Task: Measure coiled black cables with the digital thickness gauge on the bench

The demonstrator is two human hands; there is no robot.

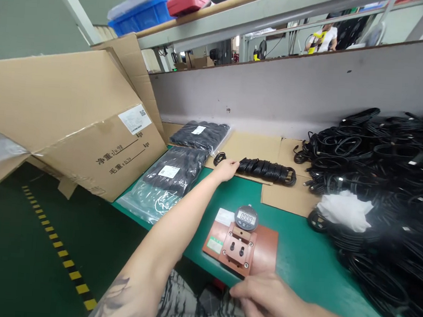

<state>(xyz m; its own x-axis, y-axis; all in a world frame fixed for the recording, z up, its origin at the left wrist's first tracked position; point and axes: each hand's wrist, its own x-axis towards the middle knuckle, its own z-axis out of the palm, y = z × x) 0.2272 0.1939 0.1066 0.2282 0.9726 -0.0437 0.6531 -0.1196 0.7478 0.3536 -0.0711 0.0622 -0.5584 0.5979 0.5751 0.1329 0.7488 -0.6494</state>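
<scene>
My left hand [227,170] reaches far forward, its fingers closed on a coiled black cable [219,158] at the left end of a row of bundled black cables [266,170]. Part of that coil is hidden behind the hand. My right hand [272,298] is low, by the table's front edge, with its fingers loosely bent and nothing visible in them. Just beyond it sits a reddish-brown measuring fixture [239,252] carrying a round digital gauge [246,218] that reads 0.000.
Two clear bags of black cable coils [170,172] lie left of the row. A large open carton [124,157] stands at the left. Loose black cables [371,155] are heaped at right, with a crumpled white piece [345,210] on them. A shelf holds a blue bin [141,17].
</scene>
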